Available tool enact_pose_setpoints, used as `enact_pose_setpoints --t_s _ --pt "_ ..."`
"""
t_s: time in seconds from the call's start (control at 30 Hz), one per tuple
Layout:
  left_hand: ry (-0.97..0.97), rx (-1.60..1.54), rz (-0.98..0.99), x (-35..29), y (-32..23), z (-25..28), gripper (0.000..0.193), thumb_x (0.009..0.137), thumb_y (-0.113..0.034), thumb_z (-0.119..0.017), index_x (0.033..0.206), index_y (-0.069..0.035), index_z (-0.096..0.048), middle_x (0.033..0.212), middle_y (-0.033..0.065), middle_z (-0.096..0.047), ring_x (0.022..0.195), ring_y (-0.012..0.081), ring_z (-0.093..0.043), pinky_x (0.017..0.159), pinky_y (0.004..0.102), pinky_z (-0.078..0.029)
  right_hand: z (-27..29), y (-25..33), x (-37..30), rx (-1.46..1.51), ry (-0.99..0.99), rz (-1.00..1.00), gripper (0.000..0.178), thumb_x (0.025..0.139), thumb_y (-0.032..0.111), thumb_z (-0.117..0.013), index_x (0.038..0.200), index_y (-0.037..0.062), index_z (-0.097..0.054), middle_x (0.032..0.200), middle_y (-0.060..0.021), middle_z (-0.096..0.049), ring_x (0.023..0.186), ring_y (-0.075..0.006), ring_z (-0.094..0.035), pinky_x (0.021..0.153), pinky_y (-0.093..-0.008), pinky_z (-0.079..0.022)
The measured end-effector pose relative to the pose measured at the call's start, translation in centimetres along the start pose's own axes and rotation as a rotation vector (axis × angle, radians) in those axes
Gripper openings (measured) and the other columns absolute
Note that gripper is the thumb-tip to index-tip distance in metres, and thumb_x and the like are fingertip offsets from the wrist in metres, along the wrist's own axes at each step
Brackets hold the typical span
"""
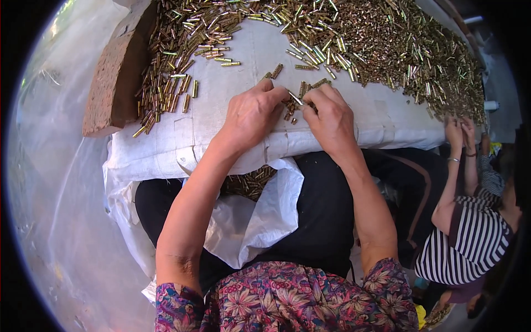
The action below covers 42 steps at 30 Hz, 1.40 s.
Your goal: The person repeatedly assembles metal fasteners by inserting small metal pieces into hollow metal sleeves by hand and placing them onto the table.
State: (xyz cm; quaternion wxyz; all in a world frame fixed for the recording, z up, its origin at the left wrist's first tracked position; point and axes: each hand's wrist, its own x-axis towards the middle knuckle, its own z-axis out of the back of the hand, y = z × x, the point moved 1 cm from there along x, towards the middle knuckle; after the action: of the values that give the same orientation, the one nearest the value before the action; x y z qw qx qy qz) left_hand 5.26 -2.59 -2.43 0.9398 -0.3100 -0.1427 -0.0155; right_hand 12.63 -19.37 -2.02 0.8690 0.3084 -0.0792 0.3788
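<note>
Over the near edge of the white cloth-covered table (215,130), my left hand (251,116) and my right hand (332,119) are close together, fingers pinched. Between their fingertips a thin, shiny, brass-coloured metal cylinder (296,98) slants down to the right, and both hands seem to grip it. My fingers partly cover its ends. Just beneath and beside the fingertips lie a few short metal pieces (289,110). Slightly beyond my left hand rests another brass-coloured cylinder (277,70).
A loose heap of cylinders (182,50) lies beside a reddish brick (108,83). A larger heap of small metal parts (387,41) covers the far right. An opened white sack (271,216) with more cylinders sits at my lap. A person in a striped top (467,243) works at right.
</note>
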Motion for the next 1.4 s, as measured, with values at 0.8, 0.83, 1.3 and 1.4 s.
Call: enact_pose_setpoints --t_s 0.8,0.83,1.3,1.4 --pt "0.017 0.064 0.133 0.9 0.1 -0.3 0.015 0.082 -0.016 -0.064 0.096 -0.009 -0.063 0.094 0.0097 -0.063 0.087 0.0334 -0.063 0.074 0.0437 -0.05 0.3 0.3 -0.9 -0.056 -0.019 0.0 0.012 0.075 0.004 -0.067 0.086 0.003 -0.061 0.084 -0.0108 -0.058 0.083 -0.0313 -0.057 0.074 -0.0432 -0.045" --pt "0.019 0.065 0.131 1.0 0.2 -0.5 0.015 0.082 -0.016 -0.064 0.096 -0.009 -0.063 0.094 0.0097 -0.063 0.087 0.0334 -0.063 0.074 0.0437 -0.05 0.3 0.4 -0.7 -0.066 -0.025 0.014 0.013 0.075 0.004 -0.068 0.086 0.0031 -0.061 0.084 -0.0109 -0.058 0.083 -0.0313 -0.057 0.074 -0.0432 -0.045" --pt "0.077 -1.06 0.397 -2.8 -0.8 1.8 0.009 0.085 -0.006 -0.064 0.088 -0.001 -0.058 0.082 0.007 -0.064 0.073 0.0133 -0.063 0.068 0.0276 -0.051 1.0 2.3 -1.7 0.704 0.196 -0.34 0.014 0.088 0.0 -0.06 0.102 0.0019 -0.059 0.081 0.0022 -0.058 0.072 -0.0042 -0.051 0.065 -0.021 -0.042" --pt "0.059 -1.224 0.401 -3.5 -1.5 1.9 0.009 0.091 -0.008 -0.061 0.093 0.0 -0.058 0.085 0.0041 -0.064 0.077 0.0093 -0.062 0.07 0.0235 -0.051 1.5 3.9 -2.2 0.861 0.29 -0.353 0.031 0.09 0.0 -0.056 0.121 -0.0002 -0.052 0.082 0.0023 -0.057 0.075 -0.0028 -0.05 0.068 -0.0197 -0.042"
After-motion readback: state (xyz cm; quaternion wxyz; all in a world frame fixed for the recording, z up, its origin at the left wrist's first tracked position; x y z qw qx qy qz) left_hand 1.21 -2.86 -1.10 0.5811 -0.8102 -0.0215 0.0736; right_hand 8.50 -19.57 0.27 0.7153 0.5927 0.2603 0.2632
